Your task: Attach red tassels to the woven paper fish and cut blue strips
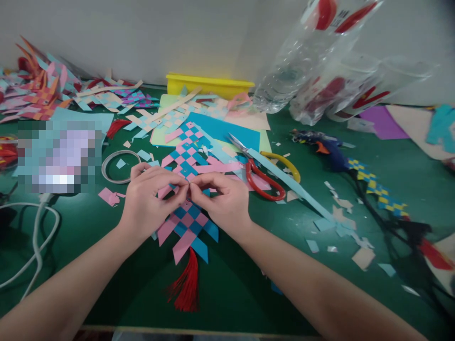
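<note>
A fish woven from pink and blue paper strips (188, 222) lies on the green table (231, 284), with a red tassel (186, 286) hanging from its near end. My left hand (149, 201) and my right hand (222, 199) meet over the middle of the fish. Both pinch paper strips there with fingertips pressed together. More woven pink and blue strips (186, 151) spread just beyond my fingers.
Red-handled scissors (261, 177) lie right of my hands, a tape ring (119, 166) to the left. A glue gun (327, 147), a yellow tray (209, 85), clear plastic bags (320, 71), a white cable (35, 241), finished woven fish (39, 94) and paper scraps surround them.
</note>
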{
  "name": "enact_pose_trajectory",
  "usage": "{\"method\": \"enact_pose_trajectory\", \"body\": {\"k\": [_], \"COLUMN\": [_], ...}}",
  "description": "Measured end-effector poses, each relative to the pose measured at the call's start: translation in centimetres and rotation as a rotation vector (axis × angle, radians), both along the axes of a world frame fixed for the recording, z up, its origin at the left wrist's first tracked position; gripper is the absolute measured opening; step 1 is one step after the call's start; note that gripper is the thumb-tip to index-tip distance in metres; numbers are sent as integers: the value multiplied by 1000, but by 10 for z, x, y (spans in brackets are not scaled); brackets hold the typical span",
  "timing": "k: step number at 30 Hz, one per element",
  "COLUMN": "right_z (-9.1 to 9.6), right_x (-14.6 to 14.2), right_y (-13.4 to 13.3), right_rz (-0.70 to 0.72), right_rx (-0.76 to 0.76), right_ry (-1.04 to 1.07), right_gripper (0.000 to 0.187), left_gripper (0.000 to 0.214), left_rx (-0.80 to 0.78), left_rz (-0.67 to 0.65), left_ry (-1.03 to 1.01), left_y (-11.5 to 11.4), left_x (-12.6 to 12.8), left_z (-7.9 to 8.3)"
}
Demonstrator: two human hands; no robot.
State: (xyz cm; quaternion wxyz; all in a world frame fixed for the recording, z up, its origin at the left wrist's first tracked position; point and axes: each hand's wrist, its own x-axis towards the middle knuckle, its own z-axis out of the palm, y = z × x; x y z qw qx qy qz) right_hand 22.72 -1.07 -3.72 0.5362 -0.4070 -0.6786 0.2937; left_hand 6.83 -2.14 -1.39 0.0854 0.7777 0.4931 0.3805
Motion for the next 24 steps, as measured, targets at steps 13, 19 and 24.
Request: {"method": "enact_pose_trajectory", "body": {"k": [13,19,24], "right_z": [2,2,0], "right_x": [-1,-1,-1], "right_y": [2,4,7], "right_rz": [151,266,307], "right_rx": [-198,-285,-331], "right_ry": [201,332,378], "right_gripper": [6,7,4], "left_gripper": [11,6,6], "left_rx": [-239,-393,-447], "left_rz": [-32,-63,-55], "left_ry": [-195,-363,-410], "left_y": [2,6,6], "left_x": [-1,-3,-5], "left_z": [3,1,0]}}
